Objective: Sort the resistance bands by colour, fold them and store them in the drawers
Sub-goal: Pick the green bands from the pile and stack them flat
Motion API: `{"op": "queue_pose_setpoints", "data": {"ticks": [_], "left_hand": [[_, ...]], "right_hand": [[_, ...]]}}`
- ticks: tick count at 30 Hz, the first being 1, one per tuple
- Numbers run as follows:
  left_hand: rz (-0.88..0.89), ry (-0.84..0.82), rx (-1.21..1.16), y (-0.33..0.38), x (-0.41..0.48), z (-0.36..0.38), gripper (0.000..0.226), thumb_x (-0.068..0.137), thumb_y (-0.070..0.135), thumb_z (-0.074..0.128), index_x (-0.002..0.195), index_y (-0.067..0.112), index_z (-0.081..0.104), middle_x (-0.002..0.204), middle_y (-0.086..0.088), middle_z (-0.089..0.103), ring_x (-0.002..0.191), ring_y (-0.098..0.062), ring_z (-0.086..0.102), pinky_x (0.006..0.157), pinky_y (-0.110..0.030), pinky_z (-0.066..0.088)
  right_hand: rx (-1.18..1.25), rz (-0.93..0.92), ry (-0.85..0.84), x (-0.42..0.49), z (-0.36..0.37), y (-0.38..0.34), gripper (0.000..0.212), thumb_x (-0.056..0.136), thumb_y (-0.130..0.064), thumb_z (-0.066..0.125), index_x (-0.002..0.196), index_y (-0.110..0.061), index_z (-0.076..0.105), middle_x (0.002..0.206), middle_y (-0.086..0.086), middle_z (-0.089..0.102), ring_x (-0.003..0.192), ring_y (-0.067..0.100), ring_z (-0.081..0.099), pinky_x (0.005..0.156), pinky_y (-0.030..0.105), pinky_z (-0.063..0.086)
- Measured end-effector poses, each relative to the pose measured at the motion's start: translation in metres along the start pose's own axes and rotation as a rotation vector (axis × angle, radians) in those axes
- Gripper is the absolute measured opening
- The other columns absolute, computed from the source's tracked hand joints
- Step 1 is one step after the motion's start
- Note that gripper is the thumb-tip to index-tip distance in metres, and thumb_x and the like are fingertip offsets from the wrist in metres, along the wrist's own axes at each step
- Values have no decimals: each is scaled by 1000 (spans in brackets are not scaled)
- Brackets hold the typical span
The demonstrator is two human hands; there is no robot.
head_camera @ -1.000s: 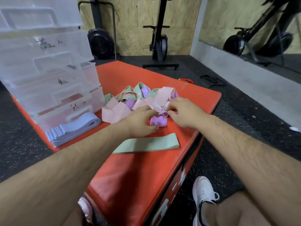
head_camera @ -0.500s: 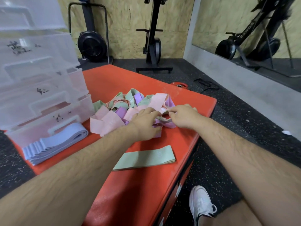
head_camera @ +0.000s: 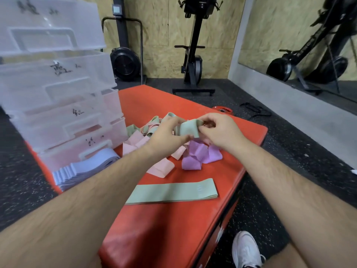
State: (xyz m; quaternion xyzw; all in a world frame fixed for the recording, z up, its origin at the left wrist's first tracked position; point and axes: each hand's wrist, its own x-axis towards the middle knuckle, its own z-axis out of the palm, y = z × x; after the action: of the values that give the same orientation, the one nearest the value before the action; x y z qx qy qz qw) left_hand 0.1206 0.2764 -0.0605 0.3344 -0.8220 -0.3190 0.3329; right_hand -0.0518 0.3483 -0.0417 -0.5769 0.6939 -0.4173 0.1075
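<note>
A mixed pile of pink, green and purple resistance bands (head_camera: 195, 155) lies mid-way along the red padded box (head_camera: 173, 229). Just above the pile, my left hand (head_camera: 168, 136) and my right hand (head_camera: 218, 130) both pinch one green band (head_camera: 188, 129), held up between them. Flat green bands (head_camera: 172, 191) lie near the front of the box. A stack of folded light-blue bands (head_camera: 85, 169) sits in front of the clear plastic drawer unit (head_camera: 54, 97) at the left. Its drawers look closed.
Black exercise machines (head_camera: 193, 55) stand against the plywood wall behind. A mirror (head_camera: 309, 45) runs along the right wall. My white shoe (head_camera: 245, 250) is on the dark speckled floor beside the box's right edge.
Both hands have come up out of the pile, now holding a green band where earlier they worked among the purple bands. The camera view has moved closer.
</note>
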Motion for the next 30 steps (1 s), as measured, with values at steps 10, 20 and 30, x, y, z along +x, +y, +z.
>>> {"op": "queue_pose_setpoints", "data": {"ticks": [10, 20, 30], "left_hand": [[2, 159, 23, -14, -13, -44, 18, 84, 6, 70, 80, 19, 58, 91, -4, 62, 74, -17, 64, 59, -30, 53], [-181, 69, -284, -19, -25, -70, 26, 77, -10, 74, 75, 15, 68, 73, 13, 69, 74, 4, 62, 71, -11, 50], [-351, 20, -444, -35, -28, -84, 20, 84, 8, 74, 104, 10, 71, 99, -6, 72, 82, -12, 67, 76, -21, 54]], "right_hand": [[-397, -181, -58, 0, 17, -6, 12, 79, -30, 75, 82, -27, 63, 100, -8, 47, 102, 15, 39, 88, 31, 37], [-192, -23, -229, -4, 52, -18, 23, 88, -20, 52, 74, -22, 34, 71, -1, 47, 68, 23, 43, 69, 46, 42], [-48, -43, -306, -2, 53, -31, 22, 65, -35, 67, 70, -20, 51, 88, -9, 46, 77, 11, 47, 77, 34, 46]]}}
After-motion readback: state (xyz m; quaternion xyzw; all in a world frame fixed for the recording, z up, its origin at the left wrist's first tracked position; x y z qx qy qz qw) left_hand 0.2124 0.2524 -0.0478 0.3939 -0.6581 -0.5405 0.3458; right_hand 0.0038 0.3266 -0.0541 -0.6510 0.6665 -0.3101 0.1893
